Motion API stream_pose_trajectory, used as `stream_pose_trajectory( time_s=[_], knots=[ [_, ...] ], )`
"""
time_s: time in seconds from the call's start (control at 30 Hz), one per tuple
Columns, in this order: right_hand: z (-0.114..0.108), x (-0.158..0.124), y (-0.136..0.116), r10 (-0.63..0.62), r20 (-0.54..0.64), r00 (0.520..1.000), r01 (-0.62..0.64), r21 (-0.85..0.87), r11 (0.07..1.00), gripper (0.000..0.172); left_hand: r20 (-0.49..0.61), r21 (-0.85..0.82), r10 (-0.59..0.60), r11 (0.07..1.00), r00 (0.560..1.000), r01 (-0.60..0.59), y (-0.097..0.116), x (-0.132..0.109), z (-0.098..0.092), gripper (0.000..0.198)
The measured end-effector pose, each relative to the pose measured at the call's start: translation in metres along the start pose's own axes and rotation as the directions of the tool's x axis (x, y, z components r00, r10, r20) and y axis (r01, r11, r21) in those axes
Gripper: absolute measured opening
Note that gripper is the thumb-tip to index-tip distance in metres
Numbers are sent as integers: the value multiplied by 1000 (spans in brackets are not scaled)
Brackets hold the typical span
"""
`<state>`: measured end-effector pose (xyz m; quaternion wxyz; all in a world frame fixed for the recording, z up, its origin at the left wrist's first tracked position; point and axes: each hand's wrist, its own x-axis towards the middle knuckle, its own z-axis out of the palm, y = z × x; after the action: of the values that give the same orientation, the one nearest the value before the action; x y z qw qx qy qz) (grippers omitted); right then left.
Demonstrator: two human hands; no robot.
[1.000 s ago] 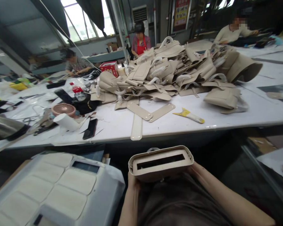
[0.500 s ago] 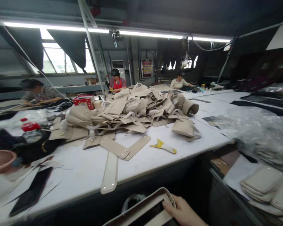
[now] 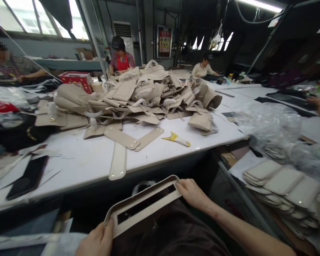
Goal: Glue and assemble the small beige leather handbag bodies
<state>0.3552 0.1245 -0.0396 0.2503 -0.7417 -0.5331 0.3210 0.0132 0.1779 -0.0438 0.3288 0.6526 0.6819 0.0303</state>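
Note:
A beige leather panel with a long rectangular slot cut in it lies across my lap, below the table's front edge. My left hand grips its near left corner, fingers closed on the edge. My right hand pinches its far right corner. Three flat beige straps with rivets lie fanned on the white table right in front of me.
A large heap of beige bag parts covers the table's middle, with a yellow-handled scraper beside it. Stacks of beige pads under clear plastic sit at the right. A black strip lies left. Other people work at the far benches.
The view swung from left to right and then tilted down again. The slotted panel now lies tilted, its right end farther from me, with both hands showing at its ends.

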Motion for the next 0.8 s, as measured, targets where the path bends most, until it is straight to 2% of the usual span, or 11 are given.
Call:
stream_pose_trajectory(
  time_s=[0.07,0.1,0.17,0.23,0.3,0.4,0.53,0.67,0.8],
  knots=[
    [-2,-1,-4,7,4,1000,-6,-22,1000,34,21,41,-47,998,999,46,-2,-1,0,36],
    [-3,-2,-5,11,10,1000,-11,-29,1000,34,29,48,-15,999,999,14,-5,-1,0,34],
    [-3,-4,-6,25,29,999,-24,-36,999,34,13,55,134,989,991,-134,-14,0,0,33],
    [-3,-6,-5,42,45,998,-40,-45,998,34,-24,39,245,969,969,-244,-23,0,-1,46],
    [-3,-7,-4,56,50,997,-53,-59,997,35,-54,-12,218,976,974,-219,-25,-1,-3,42],
    [-3,-7,-5,59,40,997,-55,-94,994,37,-42,-11,93,996,995,-94,-9,-6,-6,19],
    [-8,1,-13,14,69,998,-1,-183,983,35,51,231,-84,970,995,70,19,-8,-11,37],
    [-14,13,-20,-16,144,989,54,-262,964,35,103,309,-61,951,993,26,27,-2,-16,39],
    [-16,20,-23,2,180,984,49,-277,960,35,110,332,-37,943,993,-2,27,0,-18,37]
  ],
)
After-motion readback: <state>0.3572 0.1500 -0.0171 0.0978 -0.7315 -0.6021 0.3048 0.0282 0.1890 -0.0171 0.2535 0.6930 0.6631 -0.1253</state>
